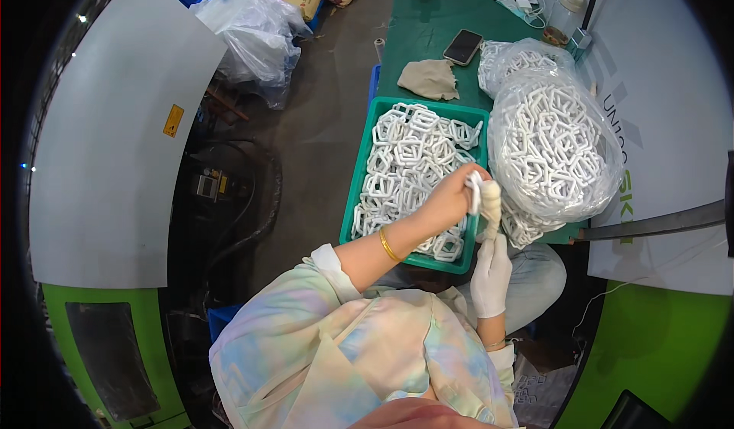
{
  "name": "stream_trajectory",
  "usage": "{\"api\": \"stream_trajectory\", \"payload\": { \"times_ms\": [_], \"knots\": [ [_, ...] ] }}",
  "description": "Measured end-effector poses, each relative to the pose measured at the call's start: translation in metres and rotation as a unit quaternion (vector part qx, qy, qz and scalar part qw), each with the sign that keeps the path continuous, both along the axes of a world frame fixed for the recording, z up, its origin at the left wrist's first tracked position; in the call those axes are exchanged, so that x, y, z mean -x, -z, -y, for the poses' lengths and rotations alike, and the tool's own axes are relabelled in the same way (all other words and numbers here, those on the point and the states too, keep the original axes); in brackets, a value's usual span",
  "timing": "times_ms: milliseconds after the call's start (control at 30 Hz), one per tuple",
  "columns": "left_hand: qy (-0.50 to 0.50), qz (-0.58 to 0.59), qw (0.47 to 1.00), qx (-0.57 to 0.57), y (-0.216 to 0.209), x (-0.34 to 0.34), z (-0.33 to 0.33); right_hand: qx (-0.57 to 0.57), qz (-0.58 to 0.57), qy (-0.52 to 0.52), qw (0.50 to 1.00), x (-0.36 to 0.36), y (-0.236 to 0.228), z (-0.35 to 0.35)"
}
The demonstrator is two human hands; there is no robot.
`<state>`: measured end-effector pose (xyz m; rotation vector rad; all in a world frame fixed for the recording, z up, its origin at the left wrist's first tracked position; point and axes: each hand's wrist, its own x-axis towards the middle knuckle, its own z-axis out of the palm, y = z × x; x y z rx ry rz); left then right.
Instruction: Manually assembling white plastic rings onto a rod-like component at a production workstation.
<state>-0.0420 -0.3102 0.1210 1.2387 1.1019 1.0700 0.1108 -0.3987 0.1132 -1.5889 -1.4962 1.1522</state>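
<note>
My left hand (pixel 457 190) is bare, with a gold bangle at the wrist, and reaches over the right side of a green tray (pixel 352 199). A white plastic link (pixel 474 192) is held at its fingers. Beside that link, a cream-coloured, ridged piece (pixel 492 203) hangs down; whether it is covered fingers or a separate thing I cannot tell. My right hand (pixel 490 280), in a white glove, is just below, its fingertips together against the lower end of the cream piece. What those fingertips hold is hidden. Many white links (pixel 409 154) fill the tray.
A clear plastic bag of white links (pixel 554 142) stands right of the tray, with another bag (pixel 531 62) behind it. Farther back on the green table (pixel 417 27) are a beige cloth (pixel 430 79), a phone (pixel 463 47) and a bottle (pixel 564 17). A grey-white machine panel (pixel 115 131) stands left.
</note>
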Motion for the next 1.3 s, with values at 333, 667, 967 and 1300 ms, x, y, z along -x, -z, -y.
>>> {"api": "stream_trajectory", "payload": {
  "times_ms": [333,667,967,1300],
  "knots": [
    [0.025,0.239,0.918,0.315,-0.006,-0.033,0.03,-0.054,-0.077,0.103,0.99,0.013,-0.029,-0.01],
    [0.019,-0.076,0.994,-0.08,0.009,-0.017,0.026,-0.011,-0.153,0.089,0.984,0.006,-0.017,-0.011],
    [-0.068,0.39,0.878,0.27,0.001,-0.011,-0.002,-0.079,0.003,0.049,0.996,0.005,0.004,0.012],
    [-0.051,0.45,0.864,0.22,-0.006,0.018,0.001,-0.044,0.049,-0.004,0.998,-0.005,0.004,0.007]
  ]
}}
